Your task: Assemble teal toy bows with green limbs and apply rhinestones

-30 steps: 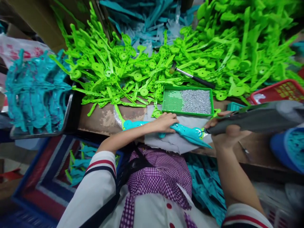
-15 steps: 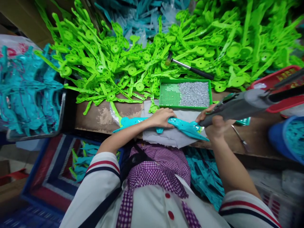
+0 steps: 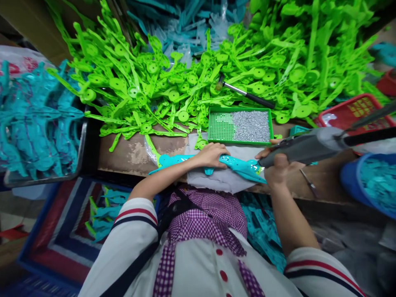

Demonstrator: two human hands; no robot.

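A long turquoise plastic piece lies across a grey cloth at the bench's front edge. My left hand is closed over its middle and presses it down. My right hand is wrapped around a grey power screwdriver, held almost level. The driver's tip meets the right part of the turquoise piece, where some lime green shows at the edge. Just behind my left hand, a small lime green part rests on the cloth.
Behind the cloth stands a green tray of small silvery screws. A hammer lies on heaped lime green parts. Right are a slim metal tool, a red basket and a blue bucket; turquoise pieces fill a left bin.
The view has shifted a little, bringing the red basket and blue bucket further in. Both hands keep their holds, and the screwdriver's tip stays at the right part of the turquoise piece.
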